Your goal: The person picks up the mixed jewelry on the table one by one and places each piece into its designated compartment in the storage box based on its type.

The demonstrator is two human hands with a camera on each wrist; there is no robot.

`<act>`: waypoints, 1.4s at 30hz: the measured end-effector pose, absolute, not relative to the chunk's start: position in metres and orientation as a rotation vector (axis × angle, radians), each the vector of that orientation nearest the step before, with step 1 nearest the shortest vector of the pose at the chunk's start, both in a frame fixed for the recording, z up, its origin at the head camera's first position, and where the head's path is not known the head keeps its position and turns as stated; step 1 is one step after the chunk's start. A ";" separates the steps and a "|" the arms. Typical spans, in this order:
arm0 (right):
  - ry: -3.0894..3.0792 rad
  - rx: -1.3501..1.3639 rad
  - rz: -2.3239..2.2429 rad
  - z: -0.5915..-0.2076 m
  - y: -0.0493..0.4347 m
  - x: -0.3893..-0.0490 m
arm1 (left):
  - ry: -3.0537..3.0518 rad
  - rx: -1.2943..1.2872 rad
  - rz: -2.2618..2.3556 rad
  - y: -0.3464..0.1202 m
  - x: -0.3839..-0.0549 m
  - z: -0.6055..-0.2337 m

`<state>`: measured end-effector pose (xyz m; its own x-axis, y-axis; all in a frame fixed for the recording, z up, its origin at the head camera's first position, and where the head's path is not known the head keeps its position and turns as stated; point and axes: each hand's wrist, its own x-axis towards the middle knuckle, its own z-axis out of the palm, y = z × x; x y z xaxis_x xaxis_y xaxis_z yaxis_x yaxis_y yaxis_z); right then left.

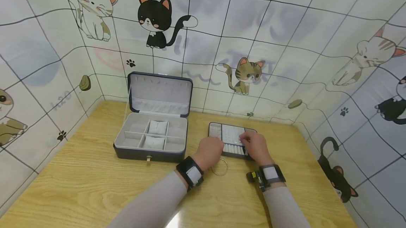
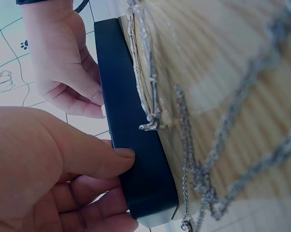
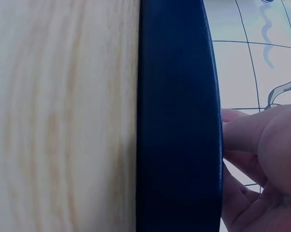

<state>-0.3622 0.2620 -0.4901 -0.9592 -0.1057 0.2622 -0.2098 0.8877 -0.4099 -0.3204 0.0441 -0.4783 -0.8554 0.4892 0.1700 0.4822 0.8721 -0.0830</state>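
Observation:
A shallow dark blue jewelry tray (image 1: 233,134) with a pale padded lining lies on the table. My left hand (image 1: 210,150) holds its front left edge. In the left wrist view, the thumb (image 2: 123,157) presses the tray's front wall while the other fingers curl over the top. My right hand (image 1: 256,147) is over the tray's right part, thumb and forefinger together at the lining. A small white piece (image 2: 104,110) shows at those fingertips. In the right wrist view, the tray's blue wall (image 3: 179,121) hides the fingertips. Just in front of the tray lies a silver chain (image 1: 220,167), looped.
An open jewelry box (image 1: 149,155) stands left of the tray, its lid raised toward the back. Two pale cushions, one of them the rear cushion (image 1: 157,127), sit in its compartments. Cat-printed cloth (image 1: 206,44) hangs behind the wooden table (image 1: 79,171) and along both sides.

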 end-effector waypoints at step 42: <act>-2.512 -0.072 1.253 -0.494 0.275 -0.359 | -2.835 -0.758 0.022 0.041 -0.317 -0.475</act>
